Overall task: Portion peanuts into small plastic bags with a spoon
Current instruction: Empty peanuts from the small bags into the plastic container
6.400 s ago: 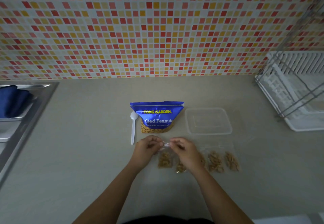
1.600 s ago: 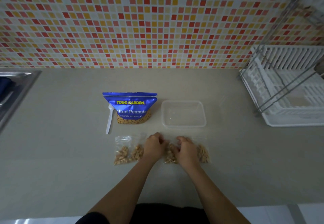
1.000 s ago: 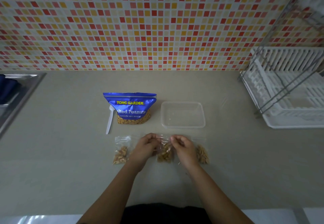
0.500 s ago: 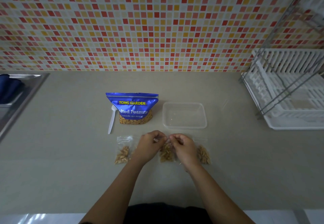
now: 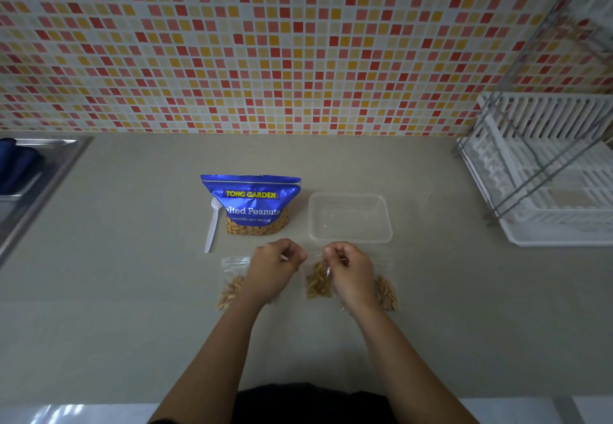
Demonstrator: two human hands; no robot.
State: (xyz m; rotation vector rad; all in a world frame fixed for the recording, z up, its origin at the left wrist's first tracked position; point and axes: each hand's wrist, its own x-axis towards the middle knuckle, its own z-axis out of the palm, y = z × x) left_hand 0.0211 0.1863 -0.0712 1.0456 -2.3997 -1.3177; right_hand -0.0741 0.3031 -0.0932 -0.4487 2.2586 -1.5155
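My left hand (image 5: pixel 277 268) and right hand (image 5: pixel 352 271) each take in a narrow grip the top of a filled small bag (image 5: pixel 317 283) near me on the counter (image 5: pixel 132 291), seemingly sealing it, while a second bag (image 5: pixel 231 287) lies left of it, a third bag (image 5: pixel 386 291) right, and the spoon (image 5: pixel 212 224) lies by the peanut pack (image 5: pixel 252 203), so little seems left.

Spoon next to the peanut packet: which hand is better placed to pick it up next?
Probably the left hand: the spoon lies on its side of the packet, while the right hand would have to cross over. Both pinch the small bag.
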